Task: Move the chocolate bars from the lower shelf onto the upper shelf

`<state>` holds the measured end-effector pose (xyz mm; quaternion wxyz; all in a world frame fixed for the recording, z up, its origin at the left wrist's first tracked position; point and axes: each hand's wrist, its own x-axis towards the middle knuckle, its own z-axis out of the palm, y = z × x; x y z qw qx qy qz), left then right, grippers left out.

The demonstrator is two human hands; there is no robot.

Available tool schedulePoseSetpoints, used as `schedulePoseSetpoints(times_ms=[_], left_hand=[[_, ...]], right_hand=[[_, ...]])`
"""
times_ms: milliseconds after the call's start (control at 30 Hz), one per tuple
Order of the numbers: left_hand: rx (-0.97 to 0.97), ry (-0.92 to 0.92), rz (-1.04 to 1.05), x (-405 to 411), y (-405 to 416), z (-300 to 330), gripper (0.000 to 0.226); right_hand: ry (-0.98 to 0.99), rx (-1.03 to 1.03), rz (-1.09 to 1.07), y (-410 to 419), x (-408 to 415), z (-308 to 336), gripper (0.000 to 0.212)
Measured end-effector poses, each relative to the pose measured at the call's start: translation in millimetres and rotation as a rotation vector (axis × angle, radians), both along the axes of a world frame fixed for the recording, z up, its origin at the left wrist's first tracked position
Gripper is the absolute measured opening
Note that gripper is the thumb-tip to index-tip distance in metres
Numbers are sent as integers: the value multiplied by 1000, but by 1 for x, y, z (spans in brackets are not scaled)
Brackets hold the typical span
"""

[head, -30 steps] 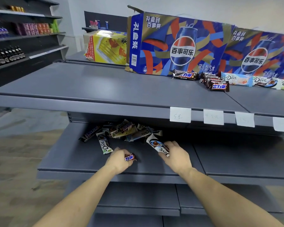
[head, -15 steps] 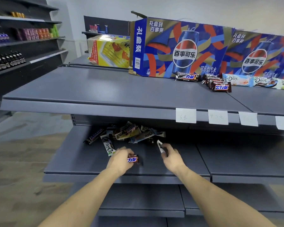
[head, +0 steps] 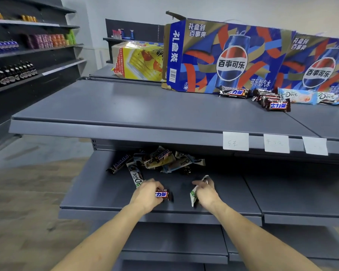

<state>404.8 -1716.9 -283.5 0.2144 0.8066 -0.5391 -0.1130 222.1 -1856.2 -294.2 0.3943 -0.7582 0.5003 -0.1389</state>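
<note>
1. Both hands reach over the front of the lower shelf (head: 98, 194), forearms entering from the bottom edge of the view.
2. Left hand (head: 147, 194): fingers curled round a Snickers bar (head: 163, 194) with a brown wrapper and blue lettering; the bar's right end projects from the fist, close above the shelf surface. Whether it touches the shelf cannot be told.
3. Right hand (head: 205, 192): fingers pinch a white-and-green Dove bar (head: 193, 194), held roughly on edge, one end rising behind the fingers and the other pointing toward the shelf front.
4. Pile of chocolate bars (head: 162, 159): lies farther back on the lower shelf, partly shadowed by the shelf above. It includes brown Snickers wrappers and pale Dove wrappers, overlapping one another.
5. Loose Dove bar (head: 135, 176): lies at the front of the pile, its near end just beside the left hand.
6. Upper shelf (head: 125, 108): carries, toward its right, one Snickers bar (head: 234, 92) lying alone, a tight row of Snickers bars (head: 272, 100) just beside it, and two Dove bars (head: 313, 97) set end to end farther right.
7. Pepsi cartons (head: 231, 57): two stand behind these bars; a yellow carton (head: 139, 61) lies to their left.
8. Paper price tags (head: 235, 141): three hang along the upper shelf's front edge.
9. Dark side shelving (head: 27, 61): holds bottles and coloured packets at far left.
</note>
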Motion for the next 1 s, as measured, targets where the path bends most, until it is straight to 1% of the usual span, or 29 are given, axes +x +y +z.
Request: schedulePoseSetpoints(times_ms=[67, 100, 167, 200, 333, 433, 500, 567, 667, 733, 800, 900, 933, 1000], left_hand=[[7, -3, 0, 2, 0, -1, 33], [11, -3, 0, 3, 0, -2, 33], [18, 0, 0, 5, 0, -3, 34], [24, 3, 2, 6, 0, -4, 34], [41, -1, 8, 9, 0, -6, 34], [54, -15, 13, 10, 0, -8, 32], [57, -32, 9, 10, 0, -8, 31], [60, -41, 3, 9, -2, -8, 31], [68, -45, -2, 9, -3, -9, 32], [68, -45, -3, 10, -3, -10, 33], [69, -44, -2, 12, -4, -10, 32], [73, -50, 1, 14, -4, -11, 32], [77, -50, 6, 14, -4, -12, 32], [84, -54, 12, 13, -5, -13, 33]], right_hand=[[59, -91, 72, 0, 2, -2, 49], [97, -135, 97, -1, 1, -6, 49], [242, -210, 156, -3, 0, -8, 41], [286, -240, 145, -4, 0, -9, 36], [360, -349, 165, -4, 2, -5, 20], [414, -473, 232, -4, 3, -2, 27], [455, -503, 267, -4, 5, 1, 32], [503, -489, 264, -7, 8, 8, 32], [486, -443, 217, -14, 10, 9, 25], [488, -403, 226, -15, 8, 1, 25], [461, -356, 243, -17, 5, -7, 35], [445, -282, 289, -23, 3, -5, 59], [441, -250, 300, -24, 3, -4, 62], [436, -224, 310, -25, 4, -3, 59]])
